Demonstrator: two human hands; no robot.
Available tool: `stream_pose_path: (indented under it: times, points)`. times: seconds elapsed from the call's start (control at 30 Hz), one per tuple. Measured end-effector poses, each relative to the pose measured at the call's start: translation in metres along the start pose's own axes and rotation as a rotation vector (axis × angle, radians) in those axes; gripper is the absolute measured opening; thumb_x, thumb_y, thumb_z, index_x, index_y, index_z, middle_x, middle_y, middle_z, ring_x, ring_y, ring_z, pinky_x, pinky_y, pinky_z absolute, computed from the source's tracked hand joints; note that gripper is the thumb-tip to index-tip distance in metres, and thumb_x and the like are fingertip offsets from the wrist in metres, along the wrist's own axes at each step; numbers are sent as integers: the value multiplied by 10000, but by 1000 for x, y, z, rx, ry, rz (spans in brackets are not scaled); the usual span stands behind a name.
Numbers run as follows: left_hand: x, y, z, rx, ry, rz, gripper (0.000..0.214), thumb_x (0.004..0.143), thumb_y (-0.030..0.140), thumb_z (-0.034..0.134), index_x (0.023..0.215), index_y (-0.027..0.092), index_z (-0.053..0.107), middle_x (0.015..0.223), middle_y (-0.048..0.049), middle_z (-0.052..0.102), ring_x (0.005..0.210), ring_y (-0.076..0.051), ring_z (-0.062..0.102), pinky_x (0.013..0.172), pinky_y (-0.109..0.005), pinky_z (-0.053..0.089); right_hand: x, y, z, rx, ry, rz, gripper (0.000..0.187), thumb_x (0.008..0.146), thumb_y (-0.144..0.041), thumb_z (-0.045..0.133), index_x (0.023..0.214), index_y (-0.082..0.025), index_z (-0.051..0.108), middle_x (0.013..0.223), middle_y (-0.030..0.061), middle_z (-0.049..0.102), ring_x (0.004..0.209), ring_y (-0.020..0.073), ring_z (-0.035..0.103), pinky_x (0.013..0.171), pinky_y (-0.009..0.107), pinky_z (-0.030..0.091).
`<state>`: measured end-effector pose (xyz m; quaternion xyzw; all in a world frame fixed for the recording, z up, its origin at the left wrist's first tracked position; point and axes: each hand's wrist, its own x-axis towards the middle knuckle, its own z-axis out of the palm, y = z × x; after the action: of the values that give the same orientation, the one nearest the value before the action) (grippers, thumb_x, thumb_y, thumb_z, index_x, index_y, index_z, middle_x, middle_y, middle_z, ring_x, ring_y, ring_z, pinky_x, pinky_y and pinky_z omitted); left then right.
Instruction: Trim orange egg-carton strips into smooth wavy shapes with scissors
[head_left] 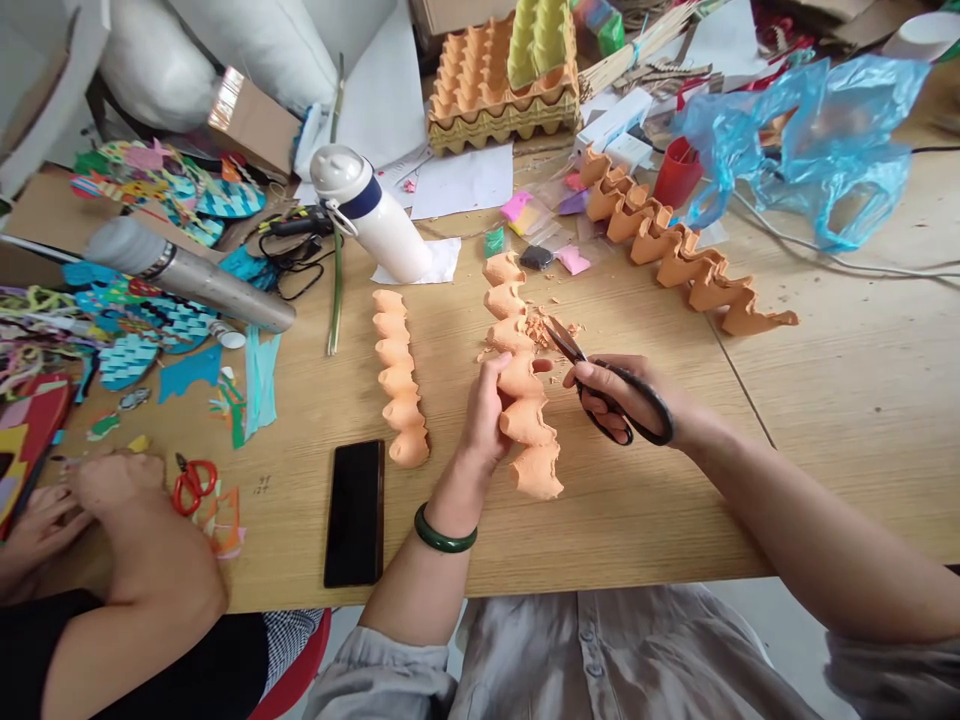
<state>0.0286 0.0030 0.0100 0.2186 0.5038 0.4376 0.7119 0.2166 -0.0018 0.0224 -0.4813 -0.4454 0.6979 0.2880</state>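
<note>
My left hand (pixel 487 415) is closed around an orange egg-carton strip (pixel 529 420), a row of cups held above the table. In my right hand (pixel 619 390) is a pair of black-handled scissors (pixel 566 340), fingers through the loops. Its blades point up and left, close to the strip's right edge, over a small heap of orange scraps (pixel 538 328). Left of my left hand lies a second, neatly trimmed egg-carton strip (pixel 402 380). Farther right, a longer strip with jagged edges (pixel 660 240) lies at an angle.
A black phone (pixel 355 512) lies near the front edge. Behind stand a white bottle (pixel 382 220), stacked egg trays (pixel 469 80) and small colored packets (pixel 536 257). A red cup (pixel 678 172) and blue plastic bag (pixel 817 150) are right. Another person's arms (pixel 142 540) rest left, beside red-handled scissors (pixel 193 483).
</note>
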Motion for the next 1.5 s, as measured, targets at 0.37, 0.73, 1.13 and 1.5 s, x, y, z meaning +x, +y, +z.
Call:
stream_pose_path:
  times: [0.37,0.73,1.13,1.5]
  points:
    - [-10,4,2,-123,-169,-84,386,886,529,508,948,206,710,671,-38,649,461,-112,468,374,-225,330,4,16,0,-966,442,-489,308,851,-351,621,1090,-189,729,723,2,689,585,138,574,578,260,373]
    - [-19,9,9,-253,-250,-12,315,941,377,481,899,168,712,804,-52,683,493,-69,448,405,-171,423,5,26,2,-973,445,-681,274,920,-316,568,1010,-155,771,783,60,750,591,146,622,576,257,427]
    - [-18,9,9,-299,-290,-52,312,953,340,469,953,139,708,806,-59,680,493,-78,476,395,-165,449,4,27,5,-942,440,-690,309,930,-317,551,1044,-147,783,792,80,761,585,157,634,582,261,459]
    - [-17,9,11,-217,-238,-58,313,912,390,474,935,185,709,886,-72,716,489,-86,425,392,-185,394,2,28,4,-1030,466,-595,327,943,-350,520,1058,-191,782,814,75,768,610,157,630,600,256,420]
